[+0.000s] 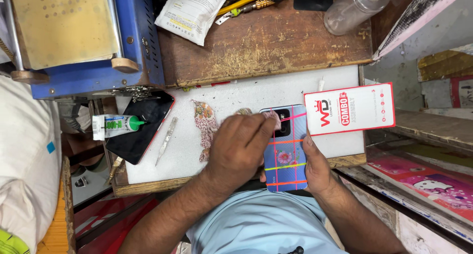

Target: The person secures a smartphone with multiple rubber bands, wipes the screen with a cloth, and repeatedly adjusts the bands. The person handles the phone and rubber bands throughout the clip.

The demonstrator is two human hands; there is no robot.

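Between the two hands lies a blue checked phone [285, 153]: the right hand [315, 168] grips its edge, the left hand [239, 145] presses a floral cloth [206, 126] onto its camera. Beyond the fingers lies a white-and-red box [350, 109]; further, a clear bottle [352, 8], contents unclear.

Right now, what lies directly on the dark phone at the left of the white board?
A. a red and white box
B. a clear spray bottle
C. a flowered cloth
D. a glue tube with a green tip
D. The glue tube rests with its green tip on the dark phone; the box, bottle and cloth lie elsewhere.
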